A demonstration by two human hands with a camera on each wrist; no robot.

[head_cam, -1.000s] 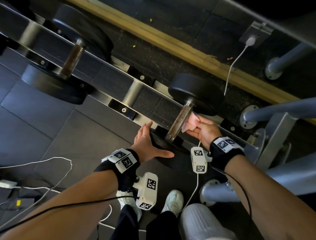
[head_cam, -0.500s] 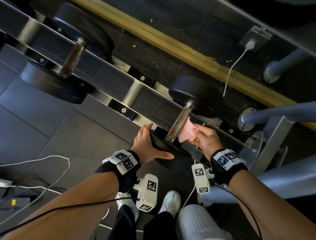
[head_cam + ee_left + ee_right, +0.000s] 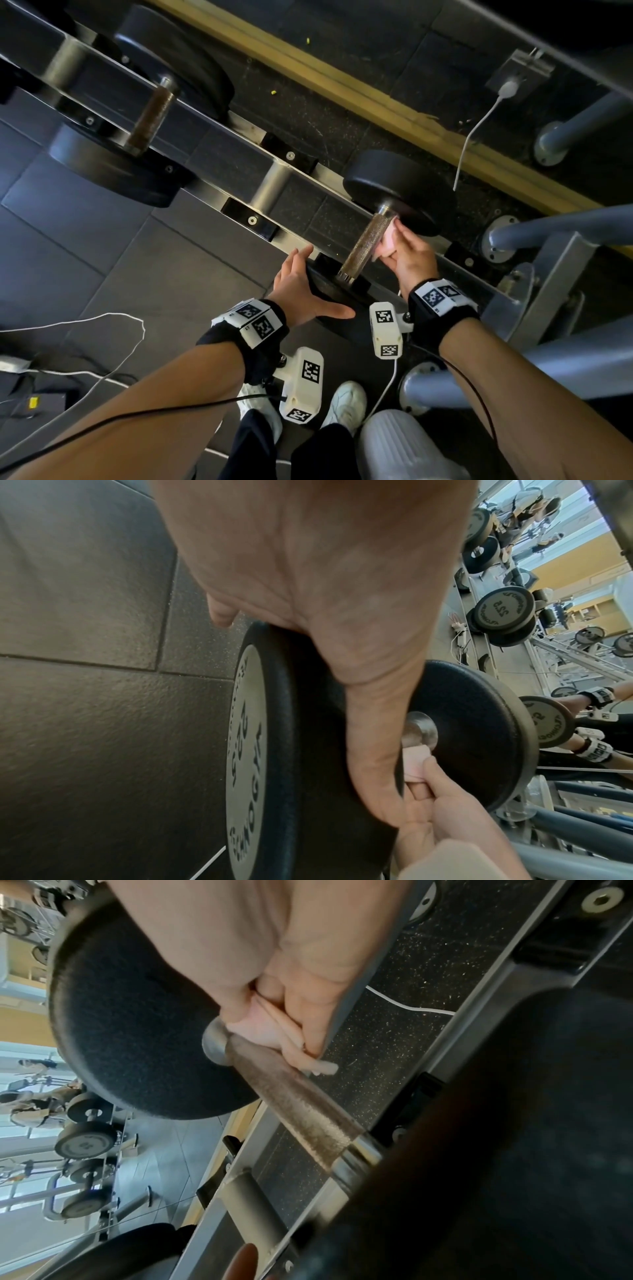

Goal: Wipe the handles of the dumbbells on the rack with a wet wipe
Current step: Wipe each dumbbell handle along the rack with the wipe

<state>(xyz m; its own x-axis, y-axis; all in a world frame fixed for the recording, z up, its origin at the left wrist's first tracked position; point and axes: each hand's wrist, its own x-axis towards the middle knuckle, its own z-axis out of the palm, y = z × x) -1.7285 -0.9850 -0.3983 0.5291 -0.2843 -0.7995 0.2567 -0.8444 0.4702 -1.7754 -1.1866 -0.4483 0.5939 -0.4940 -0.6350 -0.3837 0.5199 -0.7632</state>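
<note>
A dumbbell lies across the steel rack, and its knurled handle runs between two black heads. My right hand pinches a folded pink wet wipe and presses it against the right side of the handle, close to the far head. The right wrist view shows the wipe on the handle just below the chrome collar. My left hand lies open on the near head, fingers straight and thumb spread. A second dumbbell's handle sits further left on the rack.
Grey machine tubes and a bracket stand close on the right. A white cable runs to a wall socket. Another white cable loops over the dark floor tiles at the left. My white shoes are below the rack.
My right hand slid the wipe down the handle toward the near end, then back up toward the far head. The left hand stayed on the near head.
</note>
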